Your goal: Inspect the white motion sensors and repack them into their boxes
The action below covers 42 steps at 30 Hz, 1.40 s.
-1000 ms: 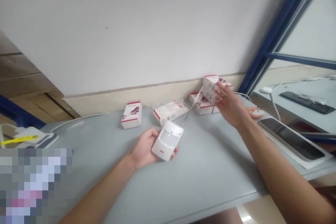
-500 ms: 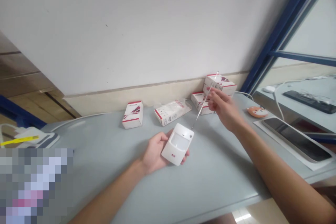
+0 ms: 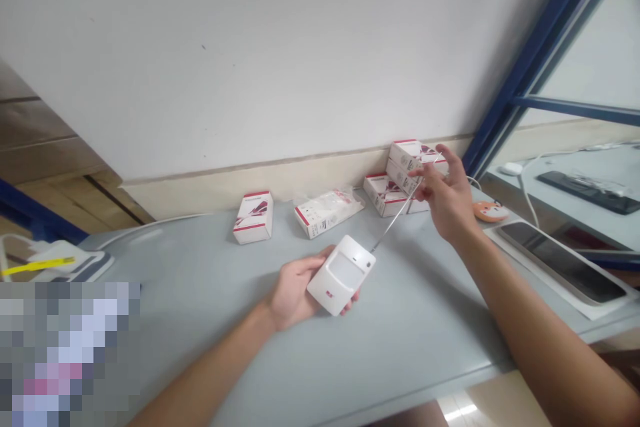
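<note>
My left hand (image 3: 299, 290) is wrapped round a white motion sensor (image 3: 343, 275), a rounded box with a pale window and a small red mark on its front. From the sensor's upper right corner a thin metal telescopic antenna (image 3: 395, 219) sticks out, slanting up to the right. My right hand (image 3: 447, 197) has its fingers on the upper part of the antenna, and its index finger is raised near the tip. The sensor is held tilted above the grey table (image 3: 240, 353).
Behind the hands lie a white-and-red box (image 3: 254, 217), a plastic-wrapped box (image 3: 327, 211) and stacked boxes (image 3: 385, 193). At right are an orange animal-shaped item (image 3: 490, 211) and a dark-screened device (image 3: 560, 260). A power strip (image 3: 75, 263) is at left; a blue frame (image 3: 530, 73) rises at right.
My right hand has moved to the right, and the antenna leans further right with it. The sensor has turned slightly clockwise in my left hand.
</note>
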Motion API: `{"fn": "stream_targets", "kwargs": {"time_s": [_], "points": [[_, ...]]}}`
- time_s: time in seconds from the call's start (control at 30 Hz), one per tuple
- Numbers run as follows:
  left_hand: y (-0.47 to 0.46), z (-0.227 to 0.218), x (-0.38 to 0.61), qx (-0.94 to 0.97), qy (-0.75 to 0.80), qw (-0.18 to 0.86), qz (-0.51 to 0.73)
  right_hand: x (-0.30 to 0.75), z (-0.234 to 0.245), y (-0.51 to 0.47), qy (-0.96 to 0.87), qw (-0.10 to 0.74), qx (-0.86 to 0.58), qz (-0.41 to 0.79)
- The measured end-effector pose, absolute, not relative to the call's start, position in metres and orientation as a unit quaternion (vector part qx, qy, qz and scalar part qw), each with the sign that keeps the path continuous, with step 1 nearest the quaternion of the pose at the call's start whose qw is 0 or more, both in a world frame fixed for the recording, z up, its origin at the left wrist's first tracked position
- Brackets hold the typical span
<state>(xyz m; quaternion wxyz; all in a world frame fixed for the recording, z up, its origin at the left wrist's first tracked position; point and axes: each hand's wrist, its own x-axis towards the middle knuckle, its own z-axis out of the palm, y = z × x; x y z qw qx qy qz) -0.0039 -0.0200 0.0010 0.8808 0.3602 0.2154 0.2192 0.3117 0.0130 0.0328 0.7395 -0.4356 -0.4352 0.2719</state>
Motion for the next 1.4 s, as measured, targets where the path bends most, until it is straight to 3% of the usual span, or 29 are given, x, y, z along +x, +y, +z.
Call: {"fn": "stream_targets", "kwargs": {"time_s": [0.17, 0.67, 0.9, 1.0, 1.2, 1.4], "points": [[-0.021, 0.001, -0.003, 0.346, 0.216, 0.883, 0.231, 0.305, 0.032, 0.010, -0.477, 0.709, -0.455, 0.249], [-0.028, 0.004, 0.005, 0.316, 0.285, 0.841, 0.335, 0.248, 0.017, -0.007, -0.595, 0.550, -0.449, 0.376], [-0.023, 0.006, 0.006, 0.321, 0.306, 0.798, 0.409, 0.224, 0.007, -0.022, -0.685, 0.406, -0.424, 0.431], [-0.022, 0.010, 0.005, 0.344, 0.296, 0.786, 0.421, 0.221, 0.010, -0.025, -0.693, 0.418, -0.445, 0.384], [-0.011, 0.029, -0.006, 0.334, 0.279, 0.744, 0.507, 0.234, 0.003, -0.012, -0.701, 0.450, -0.525, 0.173], [0.011, 0.044, -0.027, 0.253, 0.317, 0.684, 0.607, 0.236, -0.011, -0.003, -0.677, 0.452, -0.533, 0.232]]}}
